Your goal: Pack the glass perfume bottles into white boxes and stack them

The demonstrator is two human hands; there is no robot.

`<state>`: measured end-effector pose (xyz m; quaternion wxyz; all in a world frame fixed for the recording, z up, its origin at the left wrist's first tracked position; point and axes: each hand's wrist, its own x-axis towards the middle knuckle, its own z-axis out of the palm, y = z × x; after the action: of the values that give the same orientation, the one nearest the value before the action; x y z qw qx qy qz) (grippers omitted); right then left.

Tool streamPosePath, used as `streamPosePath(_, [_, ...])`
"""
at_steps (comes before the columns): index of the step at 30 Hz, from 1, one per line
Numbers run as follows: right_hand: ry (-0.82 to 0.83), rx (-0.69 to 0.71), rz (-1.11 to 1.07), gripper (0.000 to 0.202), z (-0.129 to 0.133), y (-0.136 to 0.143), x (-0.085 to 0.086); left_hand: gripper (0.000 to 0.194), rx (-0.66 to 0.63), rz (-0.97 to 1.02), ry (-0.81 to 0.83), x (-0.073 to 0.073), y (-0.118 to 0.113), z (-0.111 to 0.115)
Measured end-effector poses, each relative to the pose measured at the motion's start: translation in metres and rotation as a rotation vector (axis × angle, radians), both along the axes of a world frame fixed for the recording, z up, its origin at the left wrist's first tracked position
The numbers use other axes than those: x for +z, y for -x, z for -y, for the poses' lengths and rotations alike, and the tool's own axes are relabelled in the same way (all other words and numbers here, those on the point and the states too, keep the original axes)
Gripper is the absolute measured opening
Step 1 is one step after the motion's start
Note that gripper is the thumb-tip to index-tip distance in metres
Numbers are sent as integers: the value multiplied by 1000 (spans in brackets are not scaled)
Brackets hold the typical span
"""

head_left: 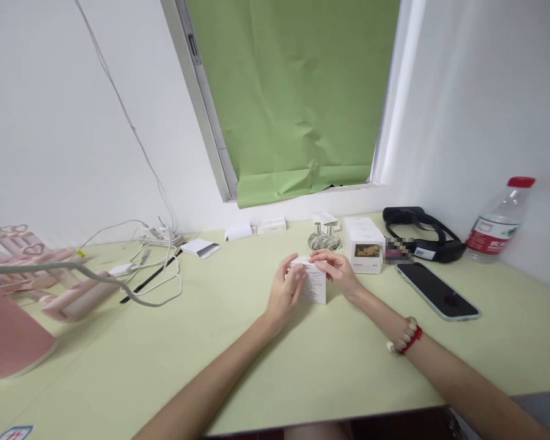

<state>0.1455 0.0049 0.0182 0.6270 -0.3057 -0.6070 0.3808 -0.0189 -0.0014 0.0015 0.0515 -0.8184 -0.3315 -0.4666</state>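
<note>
A small white box [316, 289] with fine grey print on its front stands upright over the green tabletop, between my hands. My left hand [282, 292] is closed around its left side, fingers at the upper edge. Fingers of my right hand [340, 274] press on the top and right edge of the same box. Just behind it sit two small clear glass bottles [324, 238] with metallic necks. To the right of them is a larger white box [365, 244] with a dark picture on its front. My right wrist carries a beaded bracelet and a red band.
On the right lie a phone [437, 290], a black headset [426, 235] and a water bottle [497, 229] with a red cap. White cartons [200, 247] rest toward the wall. Cables [165, 269], pink holders [76, 296] and a pink container [13, 336] occupy the left.
</note>
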Motion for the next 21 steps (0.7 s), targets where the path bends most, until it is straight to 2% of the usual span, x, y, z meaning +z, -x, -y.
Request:
streamPosePath(8, [84, 42, -8, 18, 2, 0, 2, 18, 15, -21, -71, -3, 4, -2])
streamPosePath(12, [128, 56, -44, 17, 3, 0, 3, 30, -30, 26, -96, -2, 3, -3])
streamPosePath(15, [179, 51, -64, 20, 5, 2, 4, 25, -11, 4, -68, 4, 4, -4])
streamPosePath(18, [244, 34, -63, 31, 6, 4, 1, 19, -13, -40, 3, 12, 6, -4])
streamPosePath(21, [302, 20, -37, 35, 3, 6, -4, 21, -7, -67, 53, 14, 9, -3])
